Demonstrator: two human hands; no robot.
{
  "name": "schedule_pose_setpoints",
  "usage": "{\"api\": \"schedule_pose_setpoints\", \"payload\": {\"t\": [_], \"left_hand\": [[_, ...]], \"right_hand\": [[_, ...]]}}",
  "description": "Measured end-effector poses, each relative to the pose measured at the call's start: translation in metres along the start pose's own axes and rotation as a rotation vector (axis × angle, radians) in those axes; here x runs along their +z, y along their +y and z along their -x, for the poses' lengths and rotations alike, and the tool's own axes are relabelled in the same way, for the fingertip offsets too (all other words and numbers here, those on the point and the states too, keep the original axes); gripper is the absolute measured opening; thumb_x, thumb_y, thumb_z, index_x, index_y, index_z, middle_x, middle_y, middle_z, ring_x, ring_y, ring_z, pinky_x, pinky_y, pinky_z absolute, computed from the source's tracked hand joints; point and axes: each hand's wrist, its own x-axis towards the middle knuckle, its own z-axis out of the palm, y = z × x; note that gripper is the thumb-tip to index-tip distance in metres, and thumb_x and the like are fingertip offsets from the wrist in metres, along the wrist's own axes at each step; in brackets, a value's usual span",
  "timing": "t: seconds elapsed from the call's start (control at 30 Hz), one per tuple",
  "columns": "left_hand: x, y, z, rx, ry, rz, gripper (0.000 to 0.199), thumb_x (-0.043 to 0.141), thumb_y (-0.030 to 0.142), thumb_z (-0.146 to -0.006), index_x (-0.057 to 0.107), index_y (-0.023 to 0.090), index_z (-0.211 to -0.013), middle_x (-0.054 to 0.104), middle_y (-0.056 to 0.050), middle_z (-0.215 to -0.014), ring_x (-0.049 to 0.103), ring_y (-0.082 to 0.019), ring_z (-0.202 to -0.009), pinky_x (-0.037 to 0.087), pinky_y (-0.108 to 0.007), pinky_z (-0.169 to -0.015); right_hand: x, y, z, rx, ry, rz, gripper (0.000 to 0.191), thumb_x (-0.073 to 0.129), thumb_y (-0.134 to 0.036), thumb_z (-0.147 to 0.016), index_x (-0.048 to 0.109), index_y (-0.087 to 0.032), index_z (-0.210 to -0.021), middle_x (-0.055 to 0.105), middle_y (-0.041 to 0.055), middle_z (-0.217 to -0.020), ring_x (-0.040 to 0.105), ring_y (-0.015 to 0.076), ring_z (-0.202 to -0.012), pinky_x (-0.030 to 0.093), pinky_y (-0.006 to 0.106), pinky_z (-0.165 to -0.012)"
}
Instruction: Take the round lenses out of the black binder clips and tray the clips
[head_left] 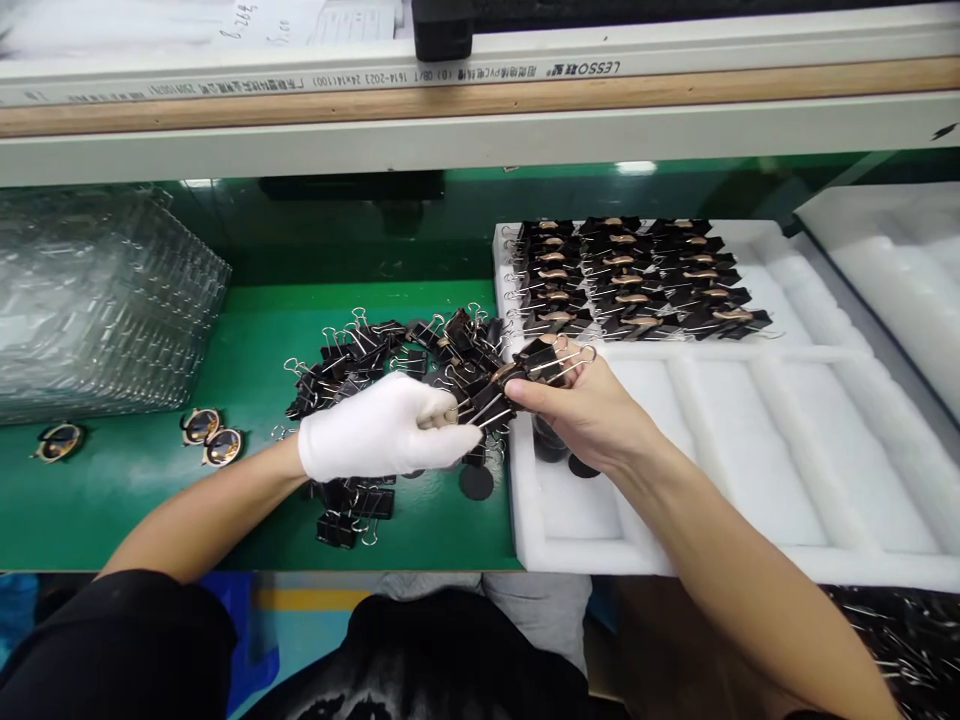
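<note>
My left hand (397,425), in a white glove, pinches the wire handles of a black binder clip (491,408). That clip sits against a small gold-rimmed piece (510,374), partly hidden by fingers and clips. My bare right hand (600,405) grips the same piece, with a second binder clip (541,358) at its far side. Under and beside my left hand lies a loose heap of black binder clips (337,375). A black disc (477,483) rests on the green table (435,530) just below my hands.
A white foam tray (757,450) on the right holds rows of clipped gold-rimmed pieces (622,270). Clear plastic trays (97,310) are stacked at left, near several loose gold-rimmed pieces (223,447). A shelf edge (337,150) crosses behind. More black clips (900,640) lie low right.
</note>
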Motion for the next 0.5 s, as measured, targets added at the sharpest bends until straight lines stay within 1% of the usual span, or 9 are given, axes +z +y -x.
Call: {"api": "schedule_pose_setpoints", "payload": {"t": [0.07, 0.1, 0.17, 0.23, 0.3, 0.33, 0.4, 0.47, 0.5], "left_hand": [[-0.004, 0.001, 0.000, 0.022, -0.001, 0.012, 0.042, 0.057, 0.049, -0.096, 0.055, 0.019, -0.067, 0.062, 0.003, -0.058, 0.053, -0.008, -0.052, 0.039, -0.021, -0.052], [-0.005, 0.001, -0.001, 0.022, -0.013, 0.068, 0.044, 0.050, 0.054, -0.099, 0.060, 0.019, -0.074, 0.067, 0.001, -0.065, 0.059, -0.010, -0.056, 0.042, -0.022, -0.054], [-0.005, 0.001, -0.003, -0.031, -0.082, 0.270, 0.058, 0.032, 0.062, -0.104, 0.065, 0.019, -0.087, 0.074, -0.003, -0.074, 0.064, -0.013, -0.060, 0.045, -0.024, -0.055], [-0.002, 0.000, -0.004, -0.103, -0.147, 0.445, 0.067, 0.023, 0.065, -0.105, 0.065, 0.017, -0.084, 0.070, -0.004, -0.066, 0.059, -0.013, -0.052, 0.043, -0.025, -0.051], [0.000, -0.001, -0.005, -0.111, -0.111, 0.495, 0.063, 0.032, 0.066, -0.103, 0.060, 0.018, -0.073, 0.061, -0.001, -0.054, 0.051, -0.011, -0.046, 0.041, -0.025, -0.050], [0.000, -0.001, -0.004, -0.085, -0.053, 0.466, 0.059, 0.039, 0.064, -0.103, 0.057, 0.018, -0.070, 0.058, 0.001, -0.053, 0.050, -0.011, -0.047, 0.042, -0.025, -0.052], [-0.002, 0.001, -0.001, -0.028, 0.084, 0.343, 0.049, 0.048, 0.059, -0.102, 0.056, 0.019, -0.074, 0.059, 0.002, -0.058, 0.054, -0.011, -0.054, 0.043, -0.024, -0.057], [-0.004, 0.003, 0.002, 0.000, 0.198, 0.161, 0.042, 0.053, 0.055, -0.100, 0.058, 0.019, -0.079, 0.060, 0.004, -0.065, 0.055, -0.010, -0.059, 0.042, -0.024, -0.058], [-0.004, 0.005, 0.004, 0.004, 0.237, 0.078, 0.039, 0.054, 0.054, -0.099, 0.060, 0.020, -0.082, 0.059, 0.005, -0.066, 0.054, -0.010, -0.060, 0.040, -0.024, -0.057]], "right_hand": [[0.000, 0.002, 0.000, -0.052, 0.007, -0.006, 0.044, 0.101, -0.028, -0.061, 0.068, -0.025, -0.089, 0.078, -0.0022, -0.089, 0.075, 0.0177, -0.083, 0.061, 0.034, -0.085], [0.001, 0.003, 0.000, -0.105, 0.000, 0.010, 0.043, 0.101, -0.028, -0.062, 0.067, -0.026, -0.089, 0.079, -0.0024, -0.088, 0.075, 0.0187, -0.082, 0.062, 0.036, -0.083], [0.002, 0.003, 0.002, -0.283, -0.075, 0.094, 0.038, 0.098, -0.026, -0.068, 0.068, -0.028, -0.091, 0.080, -0.0016, -0.091, 0.077, 0.0213, -0.084, 0.063, 0.039, -0.081], [0.003, -0.002, 0.005, -0.515, -0.183, 0.248, 0.028, 0.093, -0.022, -0.075, 0.071, -0.030, -0.090, 0.081, -0.0001, -0.100, 0.077, 0.0236, -0.093, 0.063, 0.042, -0.086], [-0.002, -0.011, 0.008, -0.652, -0.240, 0.443, 0.028, 0.089, -0.019, -0.079, 0.075, -0.033, -0.099, 0.078, 0.0019, -0.121, 0.072, 0.0271, -0.114, 0.060, 0.046, -0.098], [-0.007, -0.018, 0.009, -0.639, -0.258, 0.552, 0.038, 0.088, -0.019, -0.079, 0.075, -0.035, -0.111, 0.072, 0.0024, -0.135, 0.066, 0.0290, -0.126, 0.058, 0.048, -0.104], [-0.021, -0.032, 0.011, -0.476, -0.321, 0.745, 0.072, 0.089, -0.020, -0.077, 0.062, -0.040, -0.141, 0.055, 0.0026, -0.158, 0.053, 0.0318, -0.144, 0.054, 0.051, -0.111], [-0.034, -0.045, 0.012, -0.276, -0.435, 0.822, 0.100, 0.094, -0.025, -0.070, 0.046, -0.041, -0.157, 0.045, 0.0035, -0.166, 0.045, 0.0331, -0.151, 0.052, 0.051, -0.114], [-0.037, -0.049, 0.012, -0.207, -0.471, 0.801, 0.104, 0.095, -0.028, -0.070, 0.043, -0.041, -0.159, 0.046, 0.0045, -0.165, 0.046, 0.0326, -0.150, 0.052, 0.051, -0.116]]}}
